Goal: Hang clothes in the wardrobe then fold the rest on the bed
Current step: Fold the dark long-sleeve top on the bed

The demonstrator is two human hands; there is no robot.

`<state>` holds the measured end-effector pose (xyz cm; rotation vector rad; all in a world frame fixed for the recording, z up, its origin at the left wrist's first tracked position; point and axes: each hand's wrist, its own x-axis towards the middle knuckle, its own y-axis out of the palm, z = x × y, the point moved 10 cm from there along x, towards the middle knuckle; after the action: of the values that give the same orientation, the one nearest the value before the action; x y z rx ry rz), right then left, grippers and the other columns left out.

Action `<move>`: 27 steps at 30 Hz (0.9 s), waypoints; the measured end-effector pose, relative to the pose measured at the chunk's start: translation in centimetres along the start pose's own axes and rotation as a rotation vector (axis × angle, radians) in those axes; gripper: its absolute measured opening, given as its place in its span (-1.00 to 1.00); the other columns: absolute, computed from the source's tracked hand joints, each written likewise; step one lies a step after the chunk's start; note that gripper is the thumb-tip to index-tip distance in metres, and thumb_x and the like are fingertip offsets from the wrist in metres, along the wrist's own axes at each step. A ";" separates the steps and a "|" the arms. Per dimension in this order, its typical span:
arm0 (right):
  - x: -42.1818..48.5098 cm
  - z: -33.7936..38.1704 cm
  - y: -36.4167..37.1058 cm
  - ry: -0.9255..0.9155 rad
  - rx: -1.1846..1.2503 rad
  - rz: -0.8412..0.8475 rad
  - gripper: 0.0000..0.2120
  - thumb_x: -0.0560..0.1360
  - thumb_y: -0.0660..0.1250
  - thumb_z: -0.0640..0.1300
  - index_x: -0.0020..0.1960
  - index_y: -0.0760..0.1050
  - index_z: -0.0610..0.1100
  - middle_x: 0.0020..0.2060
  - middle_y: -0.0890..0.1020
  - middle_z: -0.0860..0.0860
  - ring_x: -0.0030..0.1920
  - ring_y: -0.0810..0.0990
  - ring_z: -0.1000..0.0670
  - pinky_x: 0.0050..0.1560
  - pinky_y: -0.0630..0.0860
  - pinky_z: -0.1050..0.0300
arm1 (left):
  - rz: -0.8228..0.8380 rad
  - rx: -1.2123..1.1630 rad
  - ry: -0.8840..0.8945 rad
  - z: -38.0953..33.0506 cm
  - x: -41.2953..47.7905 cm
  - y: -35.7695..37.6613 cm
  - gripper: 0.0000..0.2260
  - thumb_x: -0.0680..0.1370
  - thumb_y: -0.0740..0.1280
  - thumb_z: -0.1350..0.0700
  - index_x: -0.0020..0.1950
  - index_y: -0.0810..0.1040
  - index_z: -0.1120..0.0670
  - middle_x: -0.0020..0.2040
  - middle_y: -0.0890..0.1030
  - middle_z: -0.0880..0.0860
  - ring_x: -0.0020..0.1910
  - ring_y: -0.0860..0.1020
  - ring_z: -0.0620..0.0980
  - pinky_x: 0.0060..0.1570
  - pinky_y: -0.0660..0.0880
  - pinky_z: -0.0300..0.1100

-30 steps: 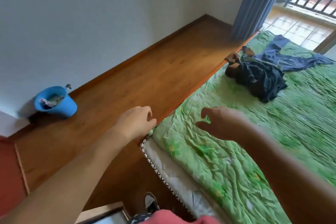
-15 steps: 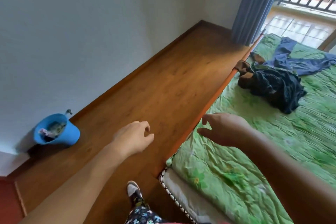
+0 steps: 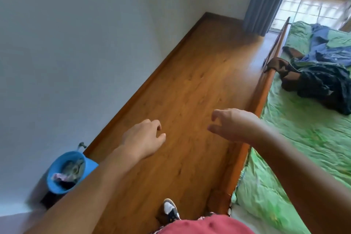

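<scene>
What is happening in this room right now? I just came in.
A person stands on the wooden floor beside the bed. The left hand and the right hand are both held out in front, fingers loosely curled, holding nothing. A pile of dark clothes and a blue garment lie unfolded on the green bedcover, untouched.

I log both bare arms reaching forward from the lower edge of the view, forearms converging slightly. The left hand [image 3: 144, 138] is palm down with fingers loosely curled and thumb tip forward, holding nothing. The right hand [image 3: 234, 125] sits slightly further forward, index finger hooked and thumb extended toward the left hand, also holding nothing. The hands are near each other but apart.
</scene>
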<state>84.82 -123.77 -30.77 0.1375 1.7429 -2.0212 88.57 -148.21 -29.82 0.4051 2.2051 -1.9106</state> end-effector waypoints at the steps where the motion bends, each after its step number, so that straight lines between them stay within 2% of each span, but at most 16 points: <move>1: 1.0 0.2 -0.4 0.011 -0.003 -0.021 -0.56 0.54 0.17 0.40 0.23 0.45 0.12 -0.01 0.59 0.11 -0.07 0.57 -0.01 -0.25 0.49 0.10 | 0.002 0.002 0.014 0.6 1.2 -0.6 -0.67 0.62 0.21 -0.22 0.33 0.46 -0.12 0.25 0.54 -0.10 0.04 0.56 -0.11 -0.16 0.51 -0.24; 3: 2.6 0.0 -1.2 0.046 -0.007 -0.056 -0.58 0.54 0.17 0.41 0.20 0.44 0.14 -0.07 0.55 0.14 -0.12 0.54 0.02 -0.35 0.38 0.16 | 0.020 -0.003 0.041 1.1 3.8 -1.4 -0.67 0.63 0.21 -0.21 0.33 0.46 -0.11 0.25 0.53 -0.09 0.04 0.56 -0.10 -0.13 0.53 -0.23; 5: 3.8 -1.0 -1.9 0.084 0.014 -0.074 -0.59 0.54 0.17 0.40 0.19 0.44 0.14 -0.09 0.54 0.14 -0.13 0.55 0.04 -0.34 0.43 0.16 | 0.045 0.000 0.077 0.9 6.5 -1.8 -0.66 0.63 0.21 -0.21 0.34 0.46 -0.11 0.25 0.53 -0.09 0.03 0.56 -0.09 -0.20 0.47 -0.28; 8: 5.3 -3.4 -2.7 0.156 0.065 -0.064 -0.59 0.55 0.18 0.38 0.19 0.46 0.11 -0.07 0.57 0.12 -0.10 0.59 0.03 -0.18 0.62 0.05 | 0.068 0.015 0.152 -0.8 10.9 -2.5 -0.66 0.62 0.22 -0.21 0.34 0.46 -0.12 0.25 0.54 -0.10 0.01 0.56 -0.11 -0.25 0.45 -0.33; 12: 8.4 -7.9 -4.7 0.239 0.085 -0.043 -0.58 0.57 0.17 0.36 0.21 0.46 0.08 0.05 0.61 0.08 0.02 0.61 -0.01 -0.02 0.64 -0.03 | 0.056 0.021 0.259 -4.7 18.0 -4.4 -0.67 0.61 0.23 -0.23 0.32 0.46 -0.14 0.24 0.54 -0.12 0.05 0.58 -0.09 -0.05 0.60 -0.23; 14: 10.5 -10.9 -6.5 0.264 0.097 -0.070 -0.60 0.58 0.17 0.34 0.21 0.46 0.07 0.05 0.61 0.09 0.01 0.60 0.00 -0.05 0.62 0.02 | 0.035 0.027 0.306 -7.5 22.1 -5.7 -0.67 0.61 0.23 -0.23 0.32 0.47 -0.15 0.23 0.54 -0.13 0.05 0.58 -0.09 -0.02 0.62 -0.20; 17: 13.4 -16.0 -10.0 0.302 0.123 -0.128 -0.63 0.59 0.19 0.31 0.18 0.47 0.06 -0.06 0.55 0.13 -0.09 0.56 0.04 -0.21 0.55 0.13 | 0.017 0.031 0.366 -12.6 28.2 -7.9 -0.67 0.61 0.24 -0.22 0.32 0.47 -0.14 0.24 0.55 -0.12 0.05 0.58 -0.10 -0.01 0.61 -0.22; 20: 15.8 -21.4 -13.6 0.364 0.110 -0.177 -0.65 0.59 0.18 0.33 0.11 0.46 0.07 -0.14 0.52 0.13 -0.17 0.54 0.08 -0.23 0.56 0.10 | -0.003 0.053 0.437 -18.3 33.9 -10.5 -0.66 0.61 0.23 -0.23 0.33 0.47 -0.13 0.25 0.55 -0.11 0.08 0.59 -0.09 0.00 0.61 -0.20; 22: 16.9 -24.2 -15.7 0.396 0.111 -0.198 -0.69 0.58 0.18 0.33 0.06 0.42 0.10 -0.19 0.49 0.14 -0.23 0.49 0.15 -0.36 0.42 0.16 | -0.004 0.062 0.483 -21.7 37.0 -11.9 -0.65 0.62 0.23 -0.22 0.33 0.48 -0.11 0.25 0.56 -0.10 0.09 0.60 -0.08 0.00 0.61 -0.22; 24: 17.7 -26.9 -17.2 0.436 0.120 -0.216 -0.70 0.58 0.19 0.34 0.06 0.41 0.13 -0.19 0.49 0.15 -0.25 0.48 0.17 -0.39 0.34 0.19 | 0.009 0.075 0.533 -25.0 39.7 -12.6 -0.65 0.62 0.24 -0.21 0.34 0.49 -0.10 0.25 0.57 -0.10 0.09 0.60 -0.08 -0.02 0.59 -0.26; 27: 18.3 -31.2 -18.1 0.519 0.140 -0.228 -0.69 0.58 0.19 0.34 0.07 0.42 0.12 -0.16 0.53 0.13 -0.23 0.52 0.14 -0.39 0.35 0.18 | 0.013 0.108 0.609 -30.1 43.8 -13.2 -0.66 0.62 0.26 -0.19 0.33 0.50 -0.08 0.25 0.57 -0.09 0.10 0.60 -0.08 -0.03 0.59 -0.27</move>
<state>54.38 -97.48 -26.97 0.5775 1.9863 -2.4318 43.84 -116.80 -27.14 1.1477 2.4208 -2.1076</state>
